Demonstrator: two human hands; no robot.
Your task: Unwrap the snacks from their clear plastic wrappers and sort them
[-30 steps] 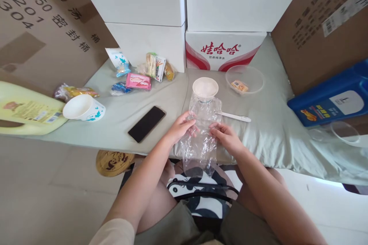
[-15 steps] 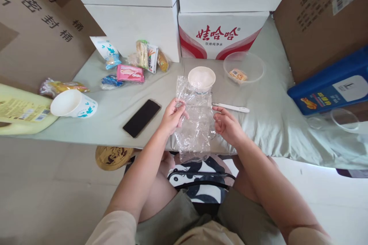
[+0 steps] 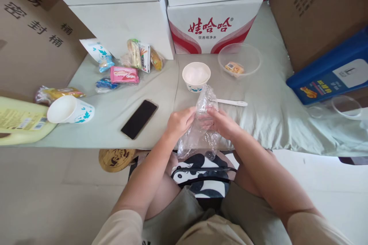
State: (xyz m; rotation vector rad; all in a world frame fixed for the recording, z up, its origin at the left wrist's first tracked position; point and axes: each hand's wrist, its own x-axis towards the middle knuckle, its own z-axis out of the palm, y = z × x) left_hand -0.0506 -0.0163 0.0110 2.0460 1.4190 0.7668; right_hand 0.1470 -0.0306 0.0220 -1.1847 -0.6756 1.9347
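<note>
A crumpled clear plastic bag (image 3: 201,139) is gathered between my two hands at the front edge of the covered surface. My left hand (image 3: 182,121) grips its left side, fingers closed. On its right side my right hand (image 3: 222,121) is closed too, pinching the film. The bag's bunched top reaches toward a white paper bowl (image 3: 196,74) with a blue leaf print, which stands upright just behind. Right of the bag lies a white plastic utensil (image 3: 232,102); its left end is hidden behind the film, so its kind is unclear.
A phone (image 3: 139,118) lies left of my hands. Further left are a tipped paper cup (image 3: 70,110), a yellow jug (image 3: 24,120) and wrapped snacks (image 3: 124,74). A clear plastic bowl (image 3: 240,60) holding a packet is back right, near a blue container (image 3: 330,69). Boxes line the back.
The bag was spread flat and long between my hands; now it is bunched together. My right hand has closed on it, and both hands are nearer each other. The view has shifted slightly.
</note>
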